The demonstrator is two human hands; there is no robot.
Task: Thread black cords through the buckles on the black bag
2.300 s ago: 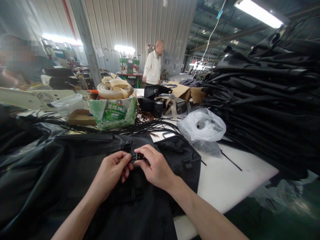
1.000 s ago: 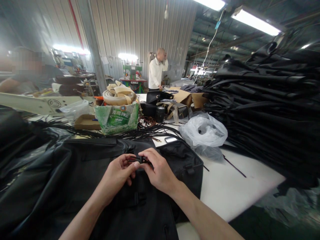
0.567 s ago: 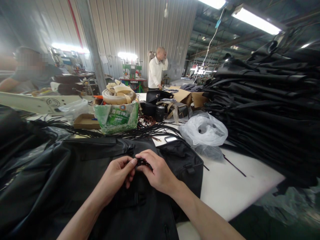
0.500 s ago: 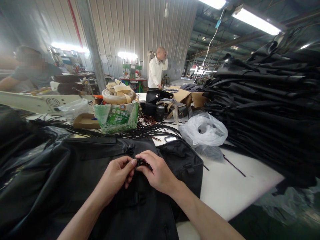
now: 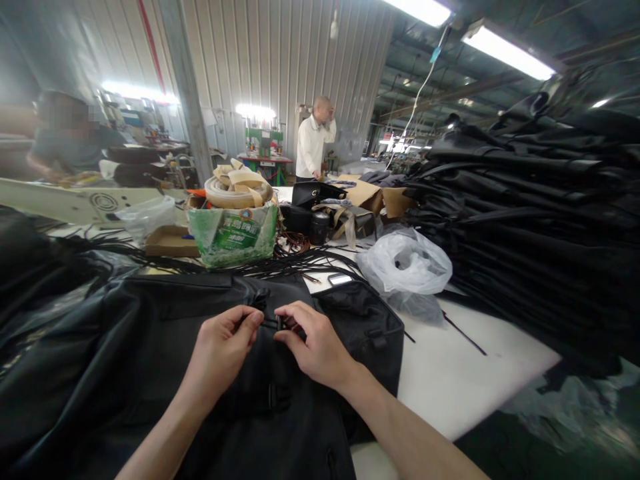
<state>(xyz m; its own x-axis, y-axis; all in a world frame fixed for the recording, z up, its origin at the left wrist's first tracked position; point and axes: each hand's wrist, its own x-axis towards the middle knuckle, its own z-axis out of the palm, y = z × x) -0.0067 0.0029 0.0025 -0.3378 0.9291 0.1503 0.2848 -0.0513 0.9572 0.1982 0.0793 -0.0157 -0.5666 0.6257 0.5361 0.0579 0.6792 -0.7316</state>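
A large black bag (image 5: 150,347) lies flat on the white table, under both my hands. My left hand (image 5: 225,350) is closed, thumb and forefinger pinching the end of a thin black strap (image 5: 269,323). The strap runs across to a small black buckle (image 5: 280,324). My right hand (image 5: 315,340) grips that buckle between thumb and fingers, which partly cover it. Another black buckle (image 5: 273,396) sits lower on the bag. Above my hands a further dark fitting (image 5: 260,297) shows on the bag, its details unclear.
A tall pile of black material (image 5: 525,220) rises at the right. Beside it lies a clear plastic bag (image 5: 407,263). A green-printed carton (image 5: 233,233) holds rolled tape. Black cords (image 5: 295,261) and a phone (image 5: 340,279) lie behind the bag. Two people are in the background.
My left hand has drawn away to the left from my right hand, so a short length of strap now shows between them. The right hand stays about where it was.
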